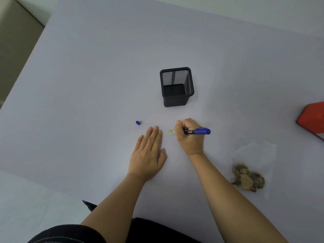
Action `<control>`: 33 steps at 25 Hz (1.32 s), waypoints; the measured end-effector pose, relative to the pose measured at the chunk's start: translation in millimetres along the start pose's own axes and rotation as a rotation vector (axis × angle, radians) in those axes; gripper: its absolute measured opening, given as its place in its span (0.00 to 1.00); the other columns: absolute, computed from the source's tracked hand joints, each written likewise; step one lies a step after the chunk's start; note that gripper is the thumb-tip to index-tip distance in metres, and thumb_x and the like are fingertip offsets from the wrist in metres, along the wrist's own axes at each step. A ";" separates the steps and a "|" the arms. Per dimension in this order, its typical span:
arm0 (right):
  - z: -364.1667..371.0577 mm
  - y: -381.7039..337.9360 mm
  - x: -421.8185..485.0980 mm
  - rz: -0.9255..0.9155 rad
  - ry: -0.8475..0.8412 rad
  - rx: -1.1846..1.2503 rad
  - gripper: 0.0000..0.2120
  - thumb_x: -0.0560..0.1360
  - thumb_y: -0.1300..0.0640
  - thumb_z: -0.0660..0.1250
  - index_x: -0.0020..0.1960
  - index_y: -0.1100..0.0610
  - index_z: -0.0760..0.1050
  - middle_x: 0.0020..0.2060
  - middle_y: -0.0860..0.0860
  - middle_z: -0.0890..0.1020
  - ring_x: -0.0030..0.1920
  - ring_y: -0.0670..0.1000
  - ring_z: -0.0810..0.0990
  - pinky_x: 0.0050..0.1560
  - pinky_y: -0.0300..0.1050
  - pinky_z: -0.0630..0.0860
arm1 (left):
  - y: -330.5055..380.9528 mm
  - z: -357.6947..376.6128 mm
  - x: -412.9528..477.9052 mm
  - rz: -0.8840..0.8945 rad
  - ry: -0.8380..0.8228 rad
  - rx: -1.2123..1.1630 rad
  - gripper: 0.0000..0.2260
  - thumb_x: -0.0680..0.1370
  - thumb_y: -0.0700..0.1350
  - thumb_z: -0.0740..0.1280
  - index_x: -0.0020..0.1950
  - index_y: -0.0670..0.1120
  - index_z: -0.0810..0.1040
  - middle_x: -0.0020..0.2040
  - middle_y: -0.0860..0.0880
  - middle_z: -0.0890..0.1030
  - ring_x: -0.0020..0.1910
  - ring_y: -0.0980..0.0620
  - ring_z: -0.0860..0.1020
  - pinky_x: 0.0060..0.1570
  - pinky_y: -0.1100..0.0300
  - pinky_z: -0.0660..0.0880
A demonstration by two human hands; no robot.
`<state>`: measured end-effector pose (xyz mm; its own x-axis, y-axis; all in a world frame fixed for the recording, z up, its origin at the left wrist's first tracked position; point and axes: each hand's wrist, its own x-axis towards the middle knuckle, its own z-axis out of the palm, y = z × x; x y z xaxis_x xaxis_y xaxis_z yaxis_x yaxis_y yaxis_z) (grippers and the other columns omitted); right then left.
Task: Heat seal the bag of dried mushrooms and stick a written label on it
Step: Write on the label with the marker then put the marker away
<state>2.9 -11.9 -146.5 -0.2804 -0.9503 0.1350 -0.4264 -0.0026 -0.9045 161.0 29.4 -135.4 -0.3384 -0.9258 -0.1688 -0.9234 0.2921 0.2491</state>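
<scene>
A small white printed label lies on the table in the middle. My right hand grips a blue-ended marker with its tip down at the label, partly covering it. My left hand rests flat on the table just left of the label, fingers straight. The marker's blue cap lies loose to the left of my left hand. A clear plastic bag with dried mushrooms at its near end lies on the table to the right.
An empty black mesh pen holder stands just beyond my hands. A red device sits at the right edge of the view. The table is pale grey; its left edge runs diagonally at the far left.
</scene>
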 end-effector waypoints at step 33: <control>1.5 2.8 -0.8 -0.009 0.037 -0.011 0.19 0.74 0.57 0.62 0.27 0.63 0.64 0.24 0.51 0.67 0.28 0.46 0.65 0.29 0.28 0.61 | 0.5 1.3 0.5 0.003 0.061 -0.002 0.25 0.77 0.51 0.54 0.72 0.41 0.65 0.73 0.43 0.67 0.73 0.47 0.58 0.71 0.47 0.54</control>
<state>3.2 -11.6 -149.7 -0.3083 -0.9380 0.1583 -0.4387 -0.0075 -0.8986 160.0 29.4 -136.6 -0.3295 -0.9378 -0.1091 -0.9220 0.2948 0.2511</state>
